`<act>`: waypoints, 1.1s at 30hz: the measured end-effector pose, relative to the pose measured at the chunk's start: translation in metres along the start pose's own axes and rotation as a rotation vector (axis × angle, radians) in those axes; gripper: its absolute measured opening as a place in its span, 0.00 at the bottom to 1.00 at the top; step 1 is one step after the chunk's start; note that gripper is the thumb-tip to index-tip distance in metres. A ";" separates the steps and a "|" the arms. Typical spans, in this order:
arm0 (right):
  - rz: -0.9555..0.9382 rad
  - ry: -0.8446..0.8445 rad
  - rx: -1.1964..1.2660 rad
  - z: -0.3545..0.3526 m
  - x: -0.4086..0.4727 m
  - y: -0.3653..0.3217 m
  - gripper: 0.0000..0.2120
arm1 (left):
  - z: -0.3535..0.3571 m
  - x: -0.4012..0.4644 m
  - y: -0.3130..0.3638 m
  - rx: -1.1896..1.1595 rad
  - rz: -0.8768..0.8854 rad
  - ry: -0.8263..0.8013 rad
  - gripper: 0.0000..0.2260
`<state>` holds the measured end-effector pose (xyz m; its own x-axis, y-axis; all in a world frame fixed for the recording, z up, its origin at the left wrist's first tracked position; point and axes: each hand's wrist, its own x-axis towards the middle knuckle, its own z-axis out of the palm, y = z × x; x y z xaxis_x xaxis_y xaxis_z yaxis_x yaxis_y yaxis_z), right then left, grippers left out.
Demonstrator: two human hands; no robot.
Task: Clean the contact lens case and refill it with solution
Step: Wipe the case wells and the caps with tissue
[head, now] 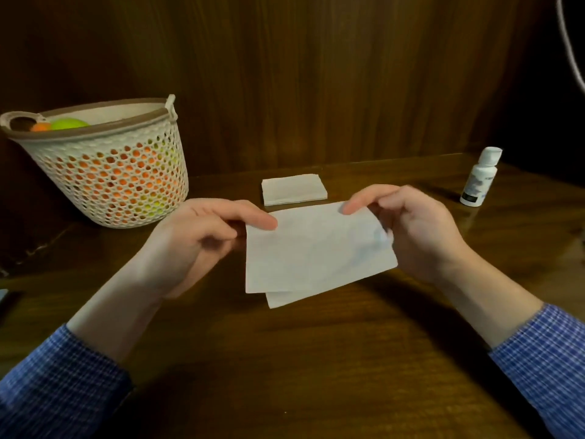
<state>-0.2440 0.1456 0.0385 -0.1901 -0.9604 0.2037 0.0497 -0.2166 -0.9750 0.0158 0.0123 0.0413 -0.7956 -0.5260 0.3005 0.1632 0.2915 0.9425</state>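
White tissue sheet (316,248), long axis running left-right, hangs above the tabletop (316,359), pinched by left hand (202,236) and right hand (411,229); one solution bottle (479,179) upright, one tissue stack (293,189).

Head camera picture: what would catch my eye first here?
First, the white tissue held over the middle of the wooden table, the left hand and right hand each pinching an upper corner. Next, the perforated basket of orange and green balls at far left, and the small white bottle standing at far right.
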 end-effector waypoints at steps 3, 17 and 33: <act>0.063 -0.036 0.000 0.000 0.000 0.005 0.26 | 0.005 -0.001 0.003 0.062 0.038 -0.015 0.23; 0.090 0.002 -0.401 0.013 0.003 0.019 0.08 | 0.041 0.005 -0.009 0.244 -0.175 0.337 0.13; 0.117 -0.094 -0.293 0.007 0.002 0.015 0.07 | 0.042 0.007 -0.003 0.227 -0.360 0.277 0.09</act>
<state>-0.2364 0.1387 0.0251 -0.1079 -0.9907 0.0830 -0.2211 -0.0575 -0.9736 -0.0148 0.0417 0.0344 -0.5883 -0.8085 0.0184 -0.2484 0.2024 0.9473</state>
